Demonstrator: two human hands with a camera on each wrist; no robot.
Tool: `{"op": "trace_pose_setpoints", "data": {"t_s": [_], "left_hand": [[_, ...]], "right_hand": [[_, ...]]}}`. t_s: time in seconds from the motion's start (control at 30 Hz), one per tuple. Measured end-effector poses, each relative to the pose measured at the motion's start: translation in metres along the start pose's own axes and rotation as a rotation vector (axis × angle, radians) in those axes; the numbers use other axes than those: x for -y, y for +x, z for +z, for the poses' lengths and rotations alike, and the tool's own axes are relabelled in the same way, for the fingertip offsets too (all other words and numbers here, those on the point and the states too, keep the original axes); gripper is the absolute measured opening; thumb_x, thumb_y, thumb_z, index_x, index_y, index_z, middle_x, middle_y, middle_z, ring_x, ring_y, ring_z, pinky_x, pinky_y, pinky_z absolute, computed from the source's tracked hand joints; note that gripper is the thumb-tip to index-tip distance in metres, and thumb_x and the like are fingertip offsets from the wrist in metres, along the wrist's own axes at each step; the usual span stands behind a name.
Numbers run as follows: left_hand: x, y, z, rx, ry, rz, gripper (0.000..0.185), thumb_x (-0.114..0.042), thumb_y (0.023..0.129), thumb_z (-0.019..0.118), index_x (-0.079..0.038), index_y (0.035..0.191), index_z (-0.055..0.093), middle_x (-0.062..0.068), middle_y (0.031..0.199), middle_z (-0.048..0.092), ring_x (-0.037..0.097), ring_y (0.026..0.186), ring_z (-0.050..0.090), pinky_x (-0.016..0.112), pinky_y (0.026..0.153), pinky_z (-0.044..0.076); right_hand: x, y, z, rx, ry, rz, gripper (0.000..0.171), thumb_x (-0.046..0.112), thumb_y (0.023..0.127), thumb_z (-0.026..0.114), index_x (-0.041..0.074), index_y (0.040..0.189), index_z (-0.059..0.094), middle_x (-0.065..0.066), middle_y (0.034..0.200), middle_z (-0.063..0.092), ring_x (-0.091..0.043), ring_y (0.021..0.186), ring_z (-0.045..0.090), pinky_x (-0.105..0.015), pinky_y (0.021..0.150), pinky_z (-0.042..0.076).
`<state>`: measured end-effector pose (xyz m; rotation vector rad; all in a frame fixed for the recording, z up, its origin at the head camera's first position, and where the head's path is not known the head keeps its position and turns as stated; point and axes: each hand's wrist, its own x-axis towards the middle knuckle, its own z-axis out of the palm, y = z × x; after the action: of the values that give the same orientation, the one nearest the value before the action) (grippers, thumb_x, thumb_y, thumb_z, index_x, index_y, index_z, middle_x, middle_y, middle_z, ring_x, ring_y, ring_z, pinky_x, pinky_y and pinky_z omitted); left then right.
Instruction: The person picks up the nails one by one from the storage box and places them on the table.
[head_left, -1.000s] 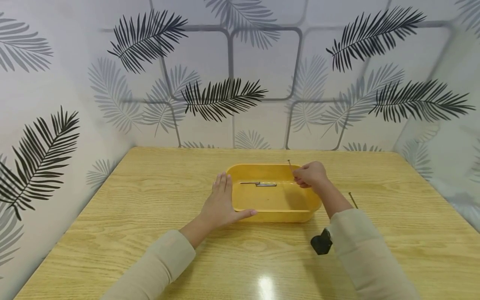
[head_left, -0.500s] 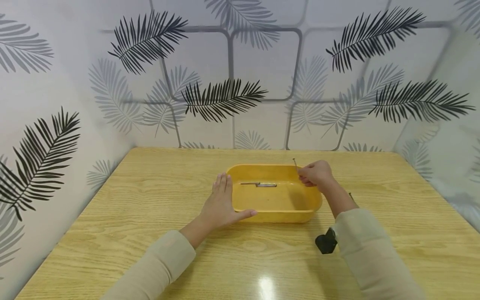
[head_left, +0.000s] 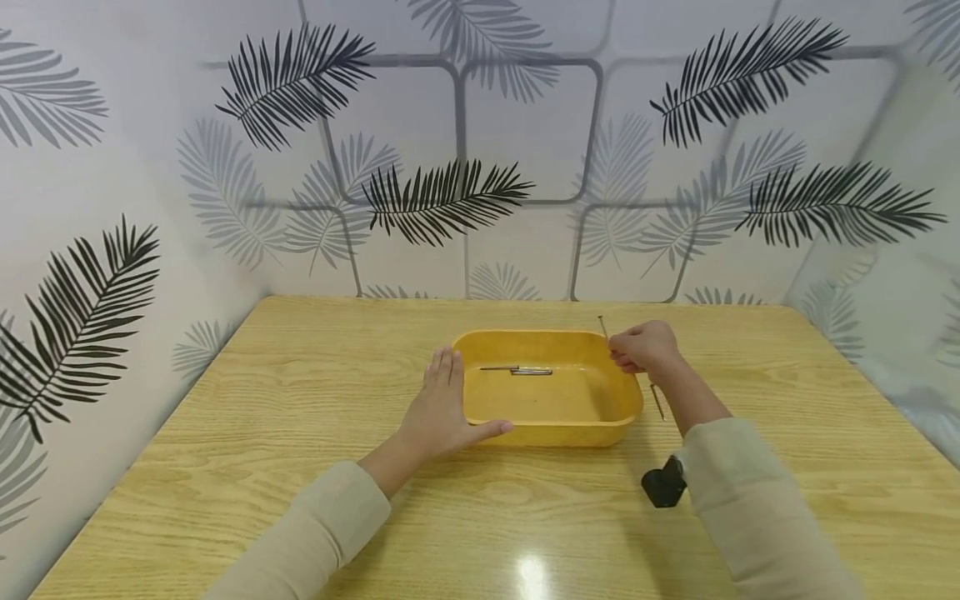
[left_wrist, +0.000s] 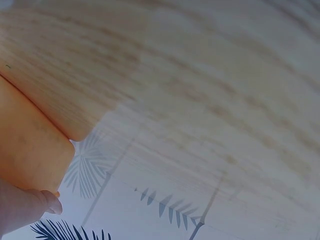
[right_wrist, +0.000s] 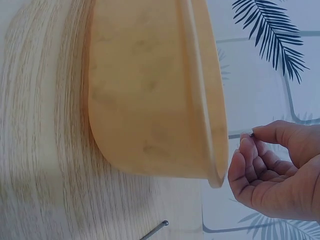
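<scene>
In the head view, a yellow plastic tray (head_left: 555, 435) stands on the wooden table. My left hand (head_left: 441, 408) lies against its left end with straight fingers, thumb along the front rim. The left wrist view catches that thumb (left_wrist: 35, 205) at the tray's edge. Over the right end of the tray, my right hand (head_left: 647, 346) pinches a long nail (head_left: 603, 327) between thumb and forefinger, its head up. Several similar nails (head_left: 531, 372) lie inside the tray. Another nail (head_left: 657, 402) is on the table just right of it, partly seen in the right wrist view (right_wrist: 159, 229).
The wooden table (head_left: 315, 367) reaches back to a wall with a leaf pattern (head_left: 525, 242). A black piece (head_left: 663, 483) sticks out from the right sleeve cuff (head_left: 731, 454).
My right hand has shifted right with the pinched nail, from above the tray's inside to its right rim. The nail on the table shows more fully. The left hand stays put.
</scene>
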<state>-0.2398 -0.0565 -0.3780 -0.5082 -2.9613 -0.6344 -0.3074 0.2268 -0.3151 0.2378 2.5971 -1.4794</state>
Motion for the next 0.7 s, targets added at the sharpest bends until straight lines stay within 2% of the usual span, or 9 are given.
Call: {"op": "trace_pose_setpoints", "data": {"t_s": [0.13,0.33,0.47,0.7], "left_hand": [[0.001,0.000,0.001,0.003,0.004,-0.001,0.124,-0.083,0.070,0.044,0.008,0.146,0.010,0.025,0.154,0.003,0.035,0.144,0.000,0.047,0.117,0.009],[0.001,0.003,0.003,0.025,0.047,-0.021,0.116,-0.071,0.076,0.054,0.007,0.146,0.006,0.024,0.154,0.001,0.035,0.144,-0.002,0.046,0.117,0.008],[0.000,0.002,0.003,0.025,0.045,-0.025,0.114,-0.069,0.077,0.055,0.007,0.146,0.005,0.024,0.154,0.001,0.034,0.144,-0.002,0.046,0.117,0.009],[0.001,0.002,0.002,0.032,0.039,-0.023,0.118,-0.075,0.075,0.050,0.006,0.146,0.005,0.024,0.154,0.001,0.034,0.144,-0.003,0.046,0.117,0.009]], "right_hand": [[-0.004,0.002,-0.005,-0.007,-0.012,0.002,0.036,0.009,0.087,0.054,-0.017,0.112,0.057,0.006,0.056,0.058,-0.002,0.052,0.057,-0.016,0.054,0.052],[-0.011,0.002,-0.013,-0.013,-0.025,0.003,0.039,0.009,0.087,0.053,-0.019,0.114,0.055,0.007,0.056,0.058,-0.001,0.052,0.056,-0.016,0.054,0.052],[-0.014,0.001,-0.017,-0.020,-0.049,0.005,0.040,0.011,0.088,0.052,-0.018,0.116,0.054,0.004,0.062,0.060,-0.003,0.057,0.057,-0.017,0.057,0.053],[-0.018,-0.001,-0.023,-0.015,-0.047,0.004,0.041,0.012,0.089,0.052,-0.017,0.118,0.053,0.001,0.068,0.061,-0.006,0.060,0.058,-0.022,0.065,0.056]]}}
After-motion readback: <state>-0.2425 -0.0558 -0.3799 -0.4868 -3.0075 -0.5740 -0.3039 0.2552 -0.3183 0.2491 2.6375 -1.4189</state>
